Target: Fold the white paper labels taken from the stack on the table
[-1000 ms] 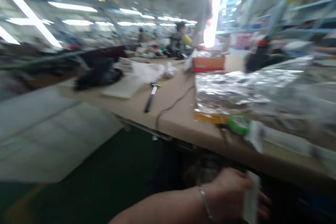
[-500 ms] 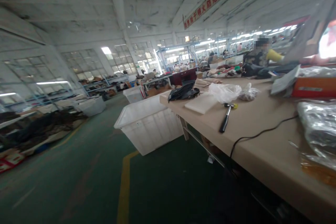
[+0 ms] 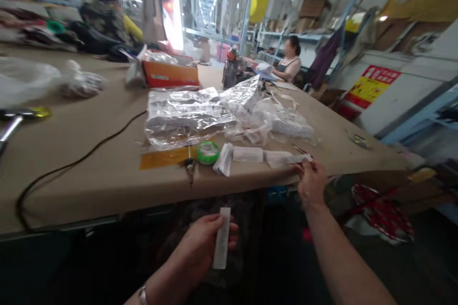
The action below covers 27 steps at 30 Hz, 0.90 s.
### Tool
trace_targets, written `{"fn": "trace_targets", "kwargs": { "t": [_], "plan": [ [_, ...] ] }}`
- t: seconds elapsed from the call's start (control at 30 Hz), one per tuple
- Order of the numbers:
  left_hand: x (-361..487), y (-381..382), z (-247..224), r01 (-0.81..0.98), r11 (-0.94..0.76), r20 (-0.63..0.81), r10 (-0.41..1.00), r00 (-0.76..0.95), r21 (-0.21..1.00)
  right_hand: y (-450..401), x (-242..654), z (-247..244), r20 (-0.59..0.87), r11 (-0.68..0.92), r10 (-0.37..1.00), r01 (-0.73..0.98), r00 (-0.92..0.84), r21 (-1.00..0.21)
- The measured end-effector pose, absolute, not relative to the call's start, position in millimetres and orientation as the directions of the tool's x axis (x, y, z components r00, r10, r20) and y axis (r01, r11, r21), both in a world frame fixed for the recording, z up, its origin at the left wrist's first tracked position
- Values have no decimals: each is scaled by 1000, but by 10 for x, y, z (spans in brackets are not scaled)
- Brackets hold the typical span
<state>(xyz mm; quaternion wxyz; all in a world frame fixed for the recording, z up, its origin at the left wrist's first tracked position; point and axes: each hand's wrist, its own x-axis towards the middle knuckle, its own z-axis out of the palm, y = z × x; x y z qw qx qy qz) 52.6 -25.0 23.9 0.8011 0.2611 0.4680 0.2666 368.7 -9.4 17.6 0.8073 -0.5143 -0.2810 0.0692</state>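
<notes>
My left hand (image 3: pixel 205 243) holds a narrow white printed strip (image 3: pixel 222 243) upright between thumb and fingers, in front of the table's edge. At the table's front edge, my right hand (image 3: pixel 311 178) pinches the end of another white strip (image 3: pixel 300 157). That strip lies at the right end of a row of white printed slips (image 3: pixel 247 154). A green round container (image 3: pixel 208 152) stands left of the slips. Beside it, a pointed tool (image 3: pixel 190 167) lies over an amber sheet (image 3: pixel 161 158). Clear plastic bags (image 3: pixel 189 114) lie behind.
The brown-covered table (image 3: pixel 86 128) carries a black cable (image 3: pixel 107 138), a hammer (image 3: pixel 14 124) at the left and an orange box (image 3: pixel 171 72). One person (image 3: pixel 290 62) sits beyond the table on the right, and another person (image 3: pixel 107 14) is at the back left.
The view has swung right, bringing the row of slips and both my hands into sight, each with a strip. The white bin and green floor on the left have gone out of view.
</notes>
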Motion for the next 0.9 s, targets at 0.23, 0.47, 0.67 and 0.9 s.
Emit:
{"fn": "trace_targets", "kwargs": {
  "t": [0.23, 0.47, 0.67, 0.9],
  "plan": [
    [581, -264, 302, -169, 717, -596, 667, 446, 676, -373, 3011, 266, 611, 568, 440, 324, 658, -757],
    [505, -231, 197, -388, 691, -441, 703, 558, 610, -732, 2061, -85, 751, 751, 546, 615, -372, -241],
    [449, -194, 158, -457, 684, -489, 728, 481, 568, -664, 1921, -245, 711, 774, 514, 617, -481, -142],
    [394, -148, 79, -476, 694, -491, 720, 491, 541, -637, 1856, -179, 663, 789, 505, 606, -553, -95]
  ]
}}
